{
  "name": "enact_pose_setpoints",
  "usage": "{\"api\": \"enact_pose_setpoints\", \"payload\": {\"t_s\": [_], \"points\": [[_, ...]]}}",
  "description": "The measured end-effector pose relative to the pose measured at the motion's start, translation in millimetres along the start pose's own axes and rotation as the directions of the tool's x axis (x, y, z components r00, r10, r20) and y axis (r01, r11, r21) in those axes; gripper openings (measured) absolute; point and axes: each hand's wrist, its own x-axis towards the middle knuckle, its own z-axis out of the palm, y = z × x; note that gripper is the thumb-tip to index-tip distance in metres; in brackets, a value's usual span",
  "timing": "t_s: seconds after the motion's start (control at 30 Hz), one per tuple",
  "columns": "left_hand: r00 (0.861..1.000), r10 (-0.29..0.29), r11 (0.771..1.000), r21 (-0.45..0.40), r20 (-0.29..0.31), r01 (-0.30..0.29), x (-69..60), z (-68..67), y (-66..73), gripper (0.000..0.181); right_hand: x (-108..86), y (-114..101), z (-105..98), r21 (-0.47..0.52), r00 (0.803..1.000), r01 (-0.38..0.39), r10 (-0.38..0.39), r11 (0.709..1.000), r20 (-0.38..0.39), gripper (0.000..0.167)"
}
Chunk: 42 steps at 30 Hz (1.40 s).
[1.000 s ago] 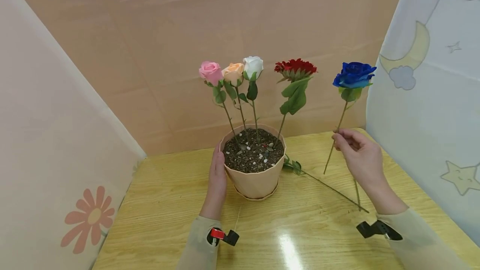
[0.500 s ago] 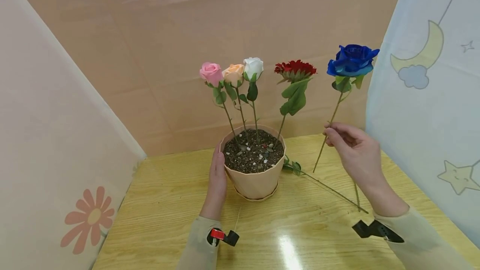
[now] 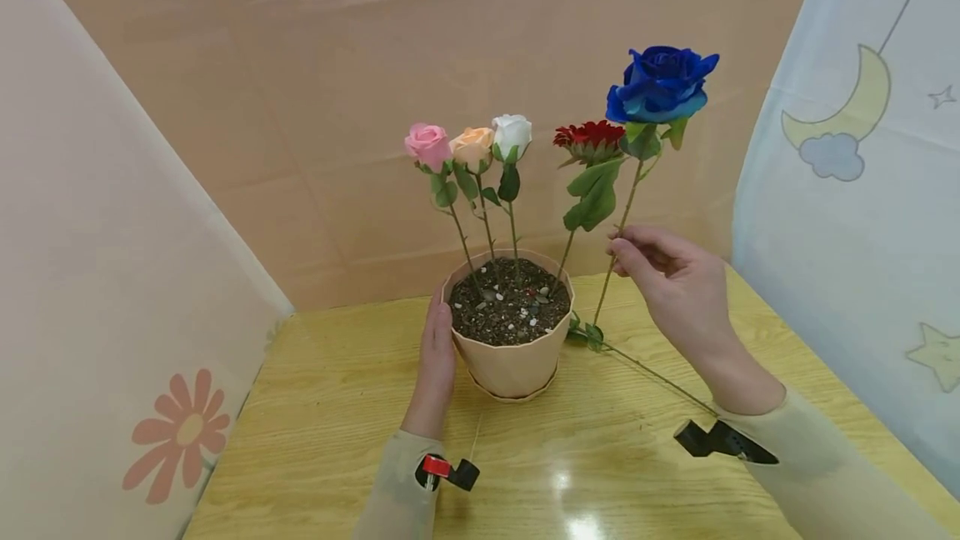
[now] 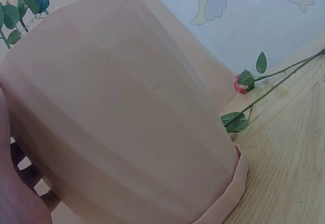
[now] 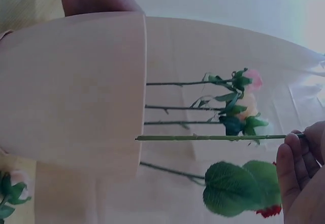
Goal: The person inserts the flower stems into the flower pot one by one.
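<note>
My right hand (image 3: 678, 294) pinches the thin stem of a blue rose (image 3: 663, 86) between thumb and fingers, holding it upright, slightly tilted, right of the flowerpot (image 3: 517, 365). In the right wrist view the bare lower end of the stem (image 5: 213, 137) shows in front of the pot's rim. Against the pot's left side rests my left hand (image 3: 435, 348), its fingers along the wall. Dark soil (image 3: 510, 315) fills the pot. A pink rose (image 3: 428, 147), a peach rose (image 3: 472, 148), a white rose (image 3: 512, 136) and a red flower (image 3: 589, 140) stand in it.
A leafy stem (image 3: 652, 372) lies on the wooden table (image 3: 337, 407) right of the pot. The left wrist view shows a pinkish-red rose (image 4: 241, 83) lying behind it. A saucer (image 3: 517, 397) sits under the pot. Cloth walls (image 3: 337, 107) surround the table.
My right hand has moved left and up with the blue rose, bringing it closer to the pot and partly in front of the red flower. The left hand stays on the pot.
</note>
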Motion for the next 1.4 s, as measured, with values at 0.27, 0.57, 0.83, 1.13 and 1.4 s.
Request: {"api": "enact_pose_setpoints", "payload": {"t_s": [0.27, 0.57, 0.83, 1.13, 1.4], "points": [[1.0, 0.01, 1.0, 0.01, -0.001, -0.01, 0.3, 0.1, -0.2, 0.07, 15.9, -6.6, 31.7, 0.024, 0.999, 0.044, -0.044, 0.999, 0.028, 0.015], [1.0, 0.027, 1.0, 0.002, -0.006, -0.027, 0.1, 2.2, -0.3, 0.069, 27.3, 3.1, 69.2, 0.084, 0.996, 0.009, -0.016, 0.996, 0.086, 0.014], [1.0, 0.019, 1.0, -0.005, -0.014, -0.019, -1.8, 4.0, 1.2, 0.069, 29.6, 16.1, 94.5, 0.022, 0.993, 0.007, -0.009, 1.0, 0.12, 0.018], [1.0, 0.017, 1.0, 0.001, -0.012, -0.017, -0.8, 3.4, -0.1, 0.069, 33.0, 26.9, 120.2, 0.014, 0.987, -0.001, -0.002, 1.0, 0.159, 0.02], [0.998, 0.067, 0.998, -0.003, 0.008, -0.067, 0.5, 2.7, -0.7, 0.06, 28.2, 42.9, 130.1, -0.033, 0.976, -0.012, 0.019, 0.999, 0.215, 0.016]]}}
